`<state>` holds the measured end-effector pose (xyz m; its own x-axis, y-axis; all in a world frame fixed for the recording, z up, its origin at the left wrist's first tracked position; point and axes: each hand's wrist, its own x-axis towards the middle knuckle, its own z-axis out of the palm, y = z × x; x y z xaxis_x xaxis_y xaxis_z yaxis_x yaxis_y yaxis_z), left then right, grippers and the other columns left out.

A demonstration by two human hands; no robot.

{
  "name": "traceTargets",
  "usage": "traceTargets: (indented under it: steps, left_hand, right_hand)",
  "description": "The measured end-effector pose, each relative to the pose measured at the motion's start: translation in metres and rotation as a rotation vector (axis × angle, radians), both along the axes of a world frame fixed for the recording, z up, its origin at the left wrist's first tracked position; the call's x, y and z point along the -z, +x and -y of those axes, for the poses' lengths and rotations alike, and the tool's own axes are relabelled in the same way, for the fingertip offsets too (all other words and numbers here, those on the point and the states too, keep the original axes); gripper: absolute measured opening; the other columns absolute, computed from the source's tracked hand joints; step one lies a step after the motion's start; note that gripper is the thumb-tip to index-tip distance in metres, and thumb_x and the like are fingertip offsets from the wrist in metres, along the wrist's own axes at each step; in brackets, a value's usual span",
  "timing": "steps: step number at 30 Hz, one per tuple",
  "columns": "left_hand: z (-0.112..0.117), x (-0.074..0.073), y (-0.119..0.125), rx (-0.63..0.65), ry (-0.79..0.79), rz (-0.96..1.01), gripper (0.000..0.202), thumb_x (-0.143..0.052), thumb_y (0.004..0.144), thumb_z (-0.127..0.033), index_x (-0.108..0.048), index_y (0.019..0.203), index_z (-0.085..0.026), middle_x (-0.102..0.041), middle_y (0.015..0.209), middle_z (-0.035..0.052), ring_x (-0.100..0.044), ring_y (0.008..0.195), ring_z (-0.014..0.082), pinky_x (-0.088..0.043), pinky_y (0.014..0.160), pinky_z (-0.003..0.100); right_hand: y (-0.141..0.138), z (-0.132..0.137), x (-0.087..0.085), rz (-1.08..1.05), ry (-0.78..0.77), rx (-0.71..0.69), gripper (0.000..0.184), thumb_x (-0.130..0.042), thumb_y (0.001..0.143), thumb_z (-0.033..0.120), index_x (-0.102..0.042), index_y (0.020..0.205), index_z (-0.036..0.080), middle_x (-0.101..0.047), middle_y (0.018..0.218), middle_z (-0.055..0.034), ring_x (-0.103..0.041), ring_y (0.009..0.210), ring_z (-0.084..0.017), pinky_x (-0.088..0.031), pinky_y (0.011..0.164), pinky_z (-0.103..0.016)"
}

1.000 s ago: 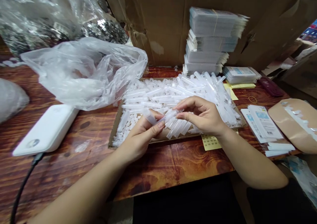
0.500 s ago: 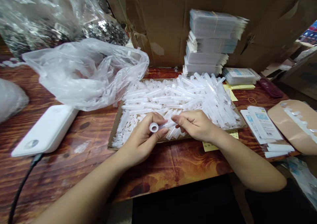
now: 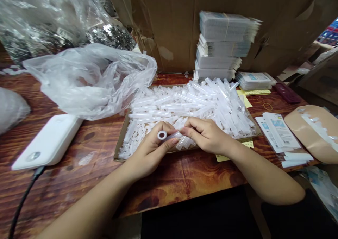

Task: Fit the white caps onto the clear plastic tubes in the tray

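Observation:
My left hand (image 3: pixel 151 149) is closed around a translucent white plastic tube (image 3: pixel 173 136), held between thumb and fingers. The tube's round, rimmed end (image 3: pixel 162 135) with a dark opening faces me. At its far end, the thumb and fingertips of my right hand (image 3: pixel 202 134) are pinched together against the tube; what lies between them is hidden. Beneath both hands is a shallow cardboard tray (image 3: pixel 117 148) heaped with many similar white tubes (image 3: pixel 176 105) and, at its left, smaller white pieces (image 3: pixel 132 144).
A white power bank (image 3: pixel 49 142) with a black cable and a crumpled clear plastic bag (image 3: pixel 92 80) lie left. Stacked printed packets (image 3: pixel 224 43) stand behind the tray. Loose packets (image 3: pixel 277 131), a dark red phone-like object (image 3: pixel 287 93) and a beige rounded object (image 3: pixel 313 133) are right.
My right fingertips have shifted slightly left, closer along the tube toward my left hand. The tube's near end has tilted slightly and its opening looks darker. The whole view has shifted slightly.

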<state>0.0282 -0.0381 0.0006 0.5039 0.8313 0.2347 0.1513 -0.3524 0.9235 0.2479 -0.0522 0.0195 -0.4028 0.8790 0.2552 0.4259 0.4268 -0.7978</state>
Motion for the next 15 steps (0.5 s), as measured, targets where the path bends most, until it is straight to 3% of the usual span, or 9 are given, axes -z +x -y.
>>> traceTargets:
  steps: [4,7,11,15]
  left_hand:
    - [0.000,0.000,0.000,-0.002,0.010,-0.011,0.026,-0.063,0.098,-0.048,-0.060,0.094,-0.022,-0.059,0.088,0.0032,-0.055,0.077,0.0193,-0.046,0.072,0.034]
    - [0.003,0.003,0.001,0.003,0.181,-0.053,0.009,-0.059,0.100,-0.029,-0.055,0.094,-0.023,-0.060,0.088,0.0027,-0.058,0.078,0.0183,-0.047,0.072,0.032]
    - [0.005,0.010,0.000,0.000,0.568,-0.165,0.018,-0.058,0.094,-0.009,-0.050,0.101,-0.023,-0.061,0.095,0.0045,-0.060,0.082,0.0174,-0.050,0.073,0.030]
    - [0.006,0.012,-0.002,0.001,0.814,-0.289,0.025,-0.058,0.092,-0.002,-0.047,0.099,-0.024,-0.061,0.092,0.0052,-0.059,0.080,0.0179,-0.050,0.071,0.028]
  right_hand:
    - [0.000,0.001,-0.001,-0.013,0.051,-0.039,0.016,-0.058,0.097,0.036,-0.055,0.093,0.022,-0.061,0.086,-0.0007,-0.055,0.076,-0.014,-0.043,0.071,-0.029]
    - [-0.003,0.002,-0.001,-0.037,0.082,-0.048,0.010,-0.054,0.097,0.030,-0.054,0.091,0.022,-0.061,0.087,-0.0014,-0.056,0.080,-0.015,-0.044,0.076,-0.030]
    - [-0.011,0.004,0.003,-0.087,-0.194,0.072,0.032,-0.052,0.097,0.044,-0.047,0.074,0.023,-0.049,0.069,0.0034,-0.047,0.068,-0.013,-0.038,0.066,-0.028]
    - [-0.015,0.001,0.010,-0.208,-0.494,0.059,0.051,-0.055,0.091,0.066,-0.040,0.068,0.024,-0.034,0.062,0.0071,-0.034,0.060,-0.011,-0.033,0.059,-0.028]
